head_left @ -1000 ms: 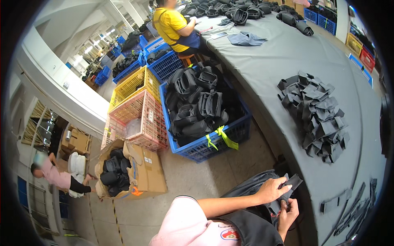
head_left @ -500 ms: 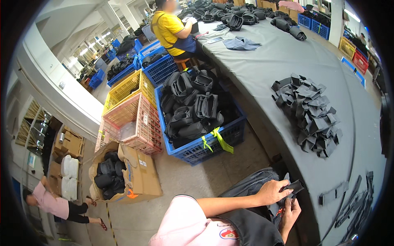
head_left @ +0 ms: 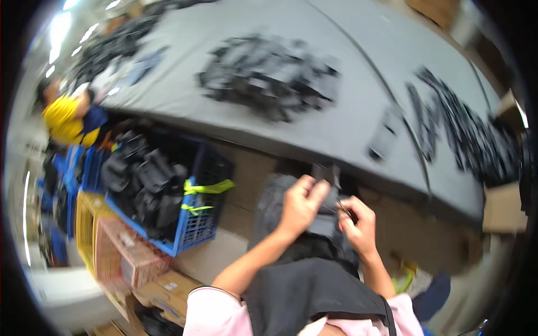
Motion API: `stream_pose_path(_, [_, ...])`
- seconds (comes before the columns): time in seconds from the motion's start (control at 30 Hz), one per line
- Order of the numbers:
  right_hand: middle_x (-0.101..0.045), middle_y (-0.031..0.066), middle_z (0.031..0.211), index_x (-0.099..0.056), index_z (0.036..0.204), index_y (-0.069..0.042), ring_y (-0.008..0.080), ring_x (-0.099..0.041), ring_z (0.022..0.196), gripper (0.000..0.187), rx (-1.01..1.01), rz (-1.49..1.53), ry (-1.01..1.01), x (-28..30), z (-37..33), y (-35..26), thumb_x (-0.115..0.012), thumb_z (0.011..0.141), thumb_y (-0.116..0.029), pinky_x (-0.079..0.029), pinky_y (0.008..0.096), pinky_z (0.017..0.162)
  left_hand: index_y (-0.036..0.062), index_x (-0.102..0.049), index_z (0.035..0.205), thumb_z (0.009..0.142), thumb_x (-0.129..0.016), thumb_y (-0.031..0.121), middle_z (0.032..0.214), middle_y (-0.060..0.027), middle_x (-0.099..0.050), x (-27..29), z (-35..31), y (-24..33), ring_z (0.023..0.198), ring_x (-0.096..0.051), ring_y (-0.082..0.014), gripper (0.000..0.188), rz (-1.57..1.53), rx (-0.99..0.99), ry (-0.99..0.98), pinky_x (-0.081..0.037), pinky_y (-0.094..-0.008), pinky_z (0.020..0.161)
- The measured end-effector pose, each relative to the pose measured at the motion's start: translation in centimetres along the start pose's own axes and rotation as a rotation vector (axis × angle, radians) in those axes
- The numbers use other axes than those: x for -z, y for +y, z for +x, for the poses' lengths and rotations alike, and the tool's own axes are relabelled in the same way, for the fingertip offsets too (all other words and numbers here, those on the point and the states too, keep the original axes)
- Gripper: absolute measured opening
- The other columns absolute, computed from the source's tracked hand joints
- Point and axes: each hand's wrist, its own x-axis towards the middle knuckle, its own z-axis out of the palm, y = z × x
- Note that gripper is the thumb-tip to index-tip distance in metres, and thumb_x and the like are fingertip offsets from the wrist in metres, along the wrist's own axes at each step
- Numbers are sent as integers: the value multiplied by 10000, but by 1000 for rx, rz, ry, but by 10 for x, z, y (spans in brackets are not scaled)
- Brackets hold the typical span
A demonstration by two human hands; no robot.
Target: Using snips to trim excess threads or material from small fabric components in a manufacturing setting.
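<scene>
My left hand is closed on a black fabric piece, its thumb and fingers pinching the near end. The piece sticks out toward the table edge. Just right of it, my right hand is closed around a small dark, thin tool with a bit of orange by the fingers; blur hides its exact kind. Both hands are above my lap, where dark grey cloth and a black apron lie. A single flat dark strip rests on the table beyond my right hand.
On the grey-covered table are a heap of black fabric pieces and long black straps. A blue crate of black pouches stands left, beside pink and yellow crates. A person in yellow sits far left.
My view has swung right, so the table and its heap now lie straight ahead and the crates sit farther left. Both hands still hold their things; the right hand is now more raised.
</scene>
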Motion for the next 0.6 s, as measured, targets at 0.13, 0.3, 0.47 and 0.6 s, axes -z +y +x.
stream_pose_path(0.13, [-547, -12, 714, -602, 879, 12, 44, -452, 615, 122, -170, 178, 136, 23, -20, 3, -545, 780, 53, -385, 205, 551, 34, -593, 898, 911, -578, 165, 825, 44, -575, -19, 13, 13, 748, -477, -21, 132, -335, 212, -120, -405, -193, 656])
stream_pose_path(0.3, [-591, 37, 846, -578, 992, -16, 83, -550, 709, 234, -148, 84, 261, 18, -17, 3, -661, 774, -30, -456, 216, 656, 26, -597, 971, 910, -576, 154, 887, 9, -612, -24, 15, -1, 784, -528, -35, 143, -407, 315, -168, -431, -196, 714])
stream_pose_path(0.47, [-577, 67, 809, -610, 967, -51, 194, -568, 621, 282, 117, -317, 243, 26, -13, 8, -714, 707, -73, -459, 274, 566, 18, -596, 962, 900, -593, 163, 863, 13, -611, -20, 12, -5, 760, -522, -31, 158, -355, 302, -136, -427, -192, 696])
stream_pose_path(0.6, [-572, 64, 781, -621, 933, -57, 210, -559, 590, 242, 50, -296, 182, 28, -11, 2, -709, 711, -94, -445, 289, 532, 17, -598, 927, 895, -603, 170, 816, 31, -592, -19, 15, -11, 720, -489, -18, 157, -265, 262, -120, -403, -179, 652])
